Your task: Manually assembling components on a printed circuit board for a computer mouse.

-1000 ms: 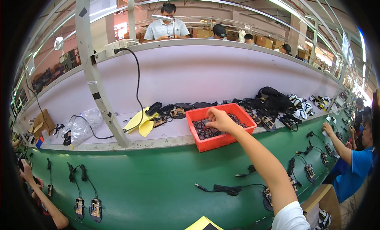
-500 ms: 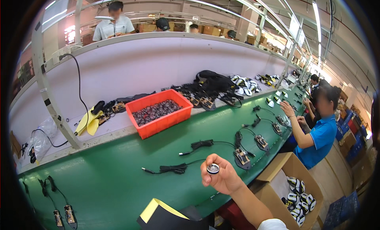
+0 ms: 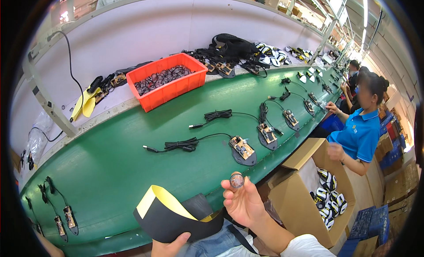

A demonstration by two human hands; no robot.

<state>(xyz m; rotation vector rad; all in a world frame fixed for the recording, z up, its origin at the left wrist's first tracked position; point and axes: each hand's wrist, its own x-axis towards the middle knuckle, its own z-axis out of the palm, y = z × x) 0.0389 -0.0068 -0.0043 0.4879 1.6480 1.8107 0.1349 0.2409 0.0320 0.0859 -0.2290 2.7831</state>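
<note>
Right hand (image 3: 244,203) pinching a small round ring-shaped part (image 3: 236,180) at fingertips, raised over near edge of green worktop (image 3: 110,168). Left hand (image 3: 170,247) gripping curled black sheet with yellow backing (image 3: 172,215) from below. Likely mid-step: part fetched, ready to meet the sheet; next move probably needs careful alignment of the two. Orange bin (image 3: 168,82) of dark parts on the white ledge, well apart. Cabled circuit boards (image 3: 242,147) along worktop. Cardboard box (image 3: 304,190) right; seated worker in blue shirt (image 3: 358,133). Factory line.

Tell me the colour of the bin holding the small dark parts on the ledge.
Orange-red bin, seen clearly in the head view.
</note>
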